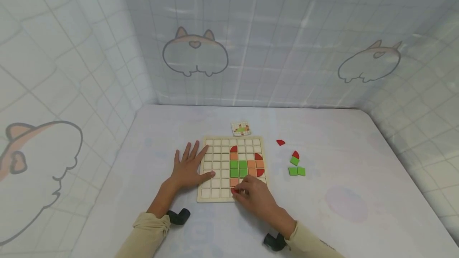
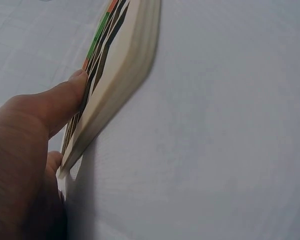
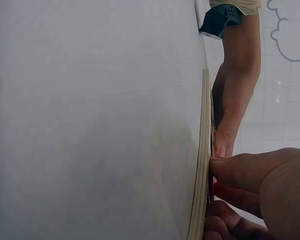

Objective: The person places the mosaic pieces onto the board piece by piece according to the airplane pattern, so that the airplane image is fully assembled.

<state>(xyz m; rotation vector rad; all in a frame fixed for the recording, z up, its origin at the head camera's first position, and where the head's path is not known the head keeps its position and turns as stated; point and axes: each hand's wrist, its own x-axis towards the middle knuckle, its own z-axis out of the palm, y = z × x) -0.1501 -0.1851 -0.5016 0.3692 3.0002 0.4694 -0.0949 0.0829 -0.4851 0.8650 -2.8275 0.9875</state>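
A wooden grid board (image 1: 216,183) lies on the table, with green, orange and red tiles set in its middle and right cells. My left hand (image 1: 188,170) rests with spread fingers over the board's left edge. In the left wrist view its thumb (image 2: 65,100) lies on the board's face. At the lowest row, my right hand (image 1: 259,197) pinches a red quarter-circle tile (image 1: 234,190) between thumb and fingers, right at a cell below an orange tile (image 1: 234,182). In the right wrist view, the fingers hide most of that red tile (image 3: 211,190).
A small pattern card (image 1: 241,128) lies behind the board. To the right are a red quarter-circle tile (image 1: 281,142), another red one (image 1: 295,154) touching a green square (image 1: 295,161), and two green squares (image 1: 293,171) side by side. Fabric walls surround the table.
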